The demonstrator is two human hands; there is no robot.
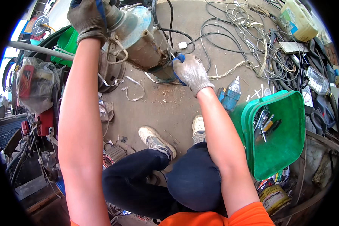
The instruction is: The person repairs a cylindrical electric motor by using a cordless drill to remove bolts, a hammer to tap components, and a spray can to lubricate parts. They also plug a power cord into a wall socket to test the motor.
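Observation:
A weathered blue-grey metal cylindrical machine, like a pump point(143, 45), stands at top centre with a rope loop and black cables on it. My left hand point(87, 20), in a grey-and-blue work glove, is closed on its upper fitting at the top edge. My right hand point(190, 73), gloved alike, is closed beside the machine's lower side; what its fingers hold is hidden. A blue cordless power tool point(229, 96) rests on the floor right of that hand. A green square bucket point(275, 154) holding hand tools stands beside my right forearm.
Loose cables point(233, 34) sprawl at upper right, with a pale jerrycan point(297, 20) and assorted clutter beside them. A bagged red item point(32, 79), a long grey pipe point(37, 49) and metal scrap crowd the left. My shoes point(154, 141) are on the dusty floor point(169, 113).

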